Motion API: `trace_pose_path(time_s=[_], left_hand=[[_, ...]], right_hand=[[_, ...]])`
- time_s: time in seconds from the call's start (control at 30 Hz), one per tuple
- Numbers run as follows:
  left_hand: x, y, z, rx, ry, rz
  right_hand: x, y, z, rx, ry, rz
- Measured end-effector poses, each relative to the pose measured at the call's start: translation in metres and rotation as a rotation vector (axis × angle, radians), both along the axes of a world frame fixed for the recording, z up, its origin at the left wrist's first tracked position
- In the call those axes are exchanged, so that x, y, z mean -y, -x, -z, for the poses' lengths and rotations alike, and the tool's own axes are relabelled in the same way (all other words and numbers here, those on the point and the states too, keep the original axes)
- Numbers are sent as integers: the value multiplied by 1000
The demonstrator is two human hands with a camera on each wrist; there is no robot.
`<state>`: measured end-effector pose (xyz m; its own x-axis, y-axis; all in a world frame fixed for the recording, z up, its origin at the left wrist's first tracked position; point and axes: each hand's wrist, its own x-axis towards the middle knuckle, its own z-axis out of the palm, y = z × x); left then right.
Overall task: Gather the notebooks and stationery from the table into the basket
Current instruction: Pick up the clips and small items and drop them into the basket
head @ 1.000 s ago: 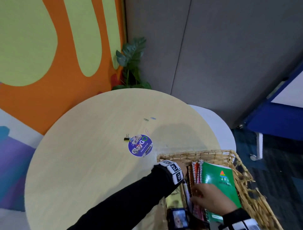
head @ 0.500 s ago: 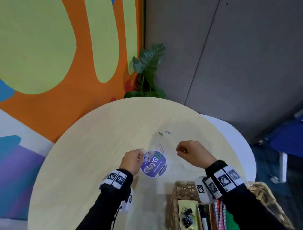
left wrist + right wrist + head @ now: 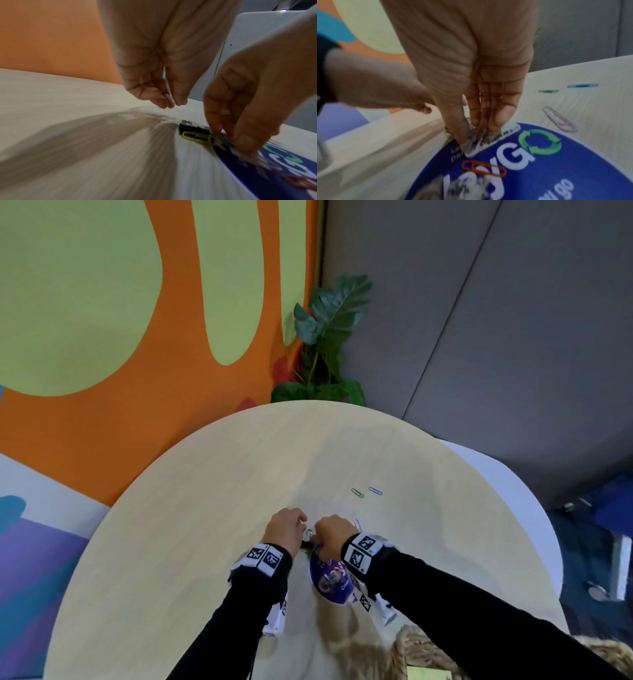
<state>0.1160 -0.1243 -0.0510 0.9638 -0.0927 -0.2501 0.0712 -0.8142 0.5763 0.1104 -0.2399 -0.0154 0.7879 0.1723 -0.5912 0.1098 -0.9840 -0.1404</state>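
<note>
No notebooks are seen on the tabletop (image 3: 205,508), so the task is judged nearly done. Left near its middle: green clip (image 3: 357,493), blue clip (image 3: 375,491), pale clip (image 3: 559,120), orange clip (image 3: 483,169), yellow clip (image 3: 197,136), binder clip (image 3: 192,129). The basket (image 3: 411,645) sits at the near right edge. A strip (image 3: 166,82) is pinched by the left hand (image 3: 284,529); the fingers (image 3: 494,121) of the right hand (image 3: 334,534) are narrowed on a tag (image 3: 481,143), grip unclear.

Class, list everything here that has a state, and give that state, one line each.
Left hand, curled above the table; hold unclear.
Right hand, straight fingertips pressing the label.
Label, flat on the sticker.
Binder clip, on the table.
Yellow clip, beside the binder clip.
Orange clip, on the sticker.
Green clip, loose on the table.
Blue clip, loose beside it.
Pale clip, on the table beside the sticker.
Basket, upright, mostly hidden.
</note>
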Motion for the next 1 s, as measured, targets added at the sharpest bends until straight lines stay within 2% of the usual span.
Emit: trace_pose_path(time_s=[0.23, 0.37, 0.47, 0.67, 0.8, 0.9, 1.0], left_hand=[[-1, -14, 4, -81, -22, 14], [6, -17, 1, -168, -115, 23], [15, -18, -2, -241, -240, 40], [24, -22, -4, -234, -336, 91], [29, -21, -10, -212, -417, 112], [30, -20, -13, -206, -464, 144], [34, -14, -13, -228, -488, 171]], right_hand=[[-4, -9, 13, 52, -7, 16], [6, -6, 0, 92, -38, 92], [24, 6, -23, 143, -137, 170], [71, 72, -97, 326, -297, 232], [105, 131, -135, 294, -344, 280], [129, 172, -141, 253, -307, 309], [146, 212, -126, 201, -248, 342]])
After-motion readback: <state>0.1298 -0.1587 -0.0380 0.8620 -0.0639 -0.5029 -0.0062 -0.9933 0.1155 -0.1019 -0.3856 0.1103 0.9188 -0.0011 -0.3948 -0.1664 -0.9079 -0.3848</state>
